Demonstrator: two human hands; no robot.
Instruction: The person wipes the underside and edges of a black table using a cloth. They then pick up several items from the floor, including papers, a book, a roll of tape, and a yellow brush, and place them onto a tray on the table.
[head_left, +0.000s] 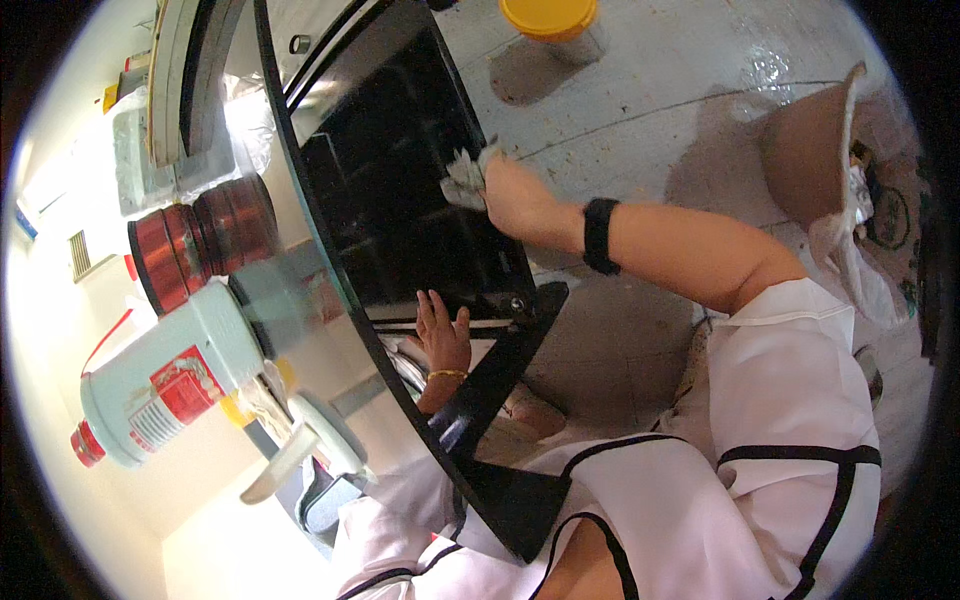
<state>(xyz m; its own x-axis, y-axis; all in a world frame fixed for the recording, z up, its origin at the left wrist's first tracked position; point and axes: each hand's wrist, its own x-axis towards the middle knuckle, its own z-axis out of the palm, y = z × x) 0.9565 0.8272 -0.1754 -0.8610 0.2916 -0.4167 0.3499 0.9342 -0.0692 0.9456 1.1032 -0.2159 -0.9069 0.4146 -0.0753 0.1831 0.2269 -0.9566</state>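
Observation:
My right hand (517, 199), with a black band on its wrist, is closed on a crumpled grey-white cloth (466, 178). The cloth is against the long side edge of a glossy black front panel (397, 172), which has a small round metal fitting (517, 304) near its lower corner. Fingers spread, my left hand (444, 341) is at the panel's lower end, a thin yellow bracelet on its wrist. Whether its palm touches the panel I cannot tell. The dark edge of a glass top (360, 315) runs beside my left forearm, and part of that forearm is hidden.
On the glass top stand a pale jug with a red cap (172, 375), a red ribbed container (202, 240) and a pale handled object (322, 442). A yellow-lidded tub (551, 16) and a bin with a bag (810, 157) stand on the tiled floor. A black leg (502, 375) slants nearby.

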